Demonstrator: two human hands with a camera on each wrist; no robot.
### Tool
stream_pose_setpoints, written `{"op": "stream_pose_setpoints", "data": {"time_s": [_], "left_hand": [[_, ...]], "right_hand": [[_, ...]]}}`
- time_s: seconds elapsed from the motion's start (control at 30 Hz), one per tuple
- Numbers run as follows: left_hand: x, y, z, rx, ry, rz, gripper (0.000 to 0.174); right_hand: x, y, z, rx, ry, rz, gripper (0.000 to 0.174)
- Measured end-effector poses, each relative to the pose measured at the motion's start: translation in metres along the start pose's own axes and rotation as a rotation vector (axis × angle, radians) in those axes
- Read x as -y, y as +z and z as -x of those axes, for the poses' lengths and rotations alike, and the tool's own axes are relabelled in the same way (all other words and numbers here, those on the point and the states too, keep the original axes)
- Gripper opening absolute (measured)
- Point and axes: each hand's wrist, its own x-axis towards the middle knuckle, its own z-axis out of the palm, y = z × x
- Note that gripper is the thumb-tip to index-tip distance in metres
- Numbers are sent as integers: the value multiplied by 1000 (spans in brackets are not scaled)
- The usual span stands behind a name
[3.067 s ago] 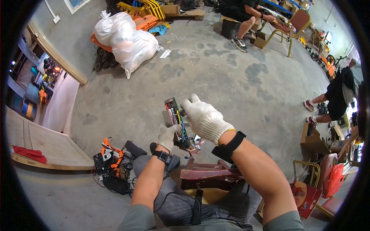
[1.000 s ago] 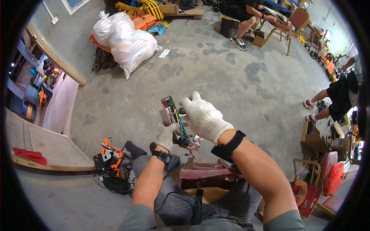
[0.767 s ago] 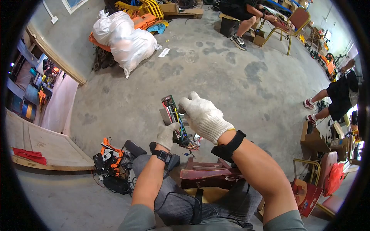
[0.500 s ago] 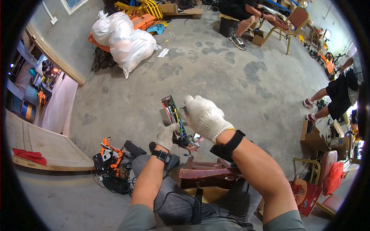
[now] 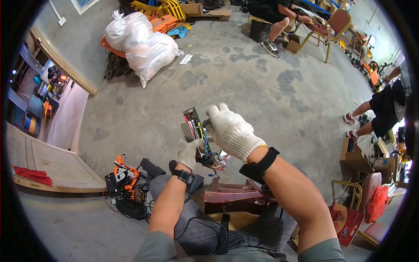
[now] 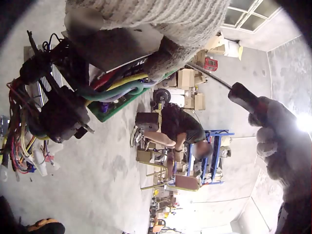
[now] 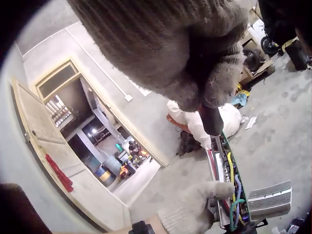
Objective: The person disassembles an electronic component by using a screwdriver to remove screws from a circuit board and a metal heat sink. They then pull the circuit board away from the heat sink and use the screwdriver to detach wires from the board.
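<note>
My gloved left hand [image 5: 188, 153] grips an electronic controller board [image 5: 191, 116] with a metal plate along one side and red, yellow, blue and green wires. A bundle of loose wires [image 6: 22, 146] and connectors hangs from its near end, and a ribbed metal heat sink [image 7: 269, 199] shows beside it. In my gloved right hand [image 5: 231, 131] is a screwdriver [image 6: 246, 99], its dark handle wrapped by the fingers. The thin shaft points at the board, and its tip is hidden behind the left glove in the left wrist view.
A red wooden stool [image 5: 238, 196] stands between my knees. Orange and black machine parts [image 5: 128, 179] lie on the floor at left. White sacks [image 5: 146, 48] are farther off, beside a doorway. One person sits at the back near a chair [image 5: 338, 26]; another stands at right.
The board has shifted slightly up and left since the oldest frame. My right hand tilts a little, its fingers rising compared with half a second ago. The left hand keeps its grip.
</note>
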Motion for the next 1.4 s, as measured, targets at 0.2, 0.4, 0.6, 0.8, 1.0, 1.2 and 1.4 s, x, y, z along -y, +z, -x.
{"op": "stream_pose_setpoints", "data": {"time_s": [0.2, 0.4, 0.6, 0.8, 1.0, 1.2, 1.4], "left_hand": [[-11, 8, 12, -8, 43, -27, 34], [-29, 8, 19, 33, -51, -101, 45], [-19, 6, 12, 33, -26, -82, 51], [-16, 10, 16, -22, 47, -111, 29], [-11, 1, 5, 45, -60, -67, 54], [-11, 2, 6, 20, -47, -72, 57], [-13, 12, 16, -41, 26, -87, 28]], "right_hand": [[-1, -4, -4, 87, 78, -27, 35], [3, -1, 3, 9, -27, 13, 38], [-3, 6, -2, -47, -90, -17, 36], [-8, 8, -5, -51, 24, -66, 38], [1, 2, 3, -67, -13, -26, 37], [-2, 2, -2, -30, -58, -35, 38], [-1, -3, -3, 4, 62, -81, 46]]}}
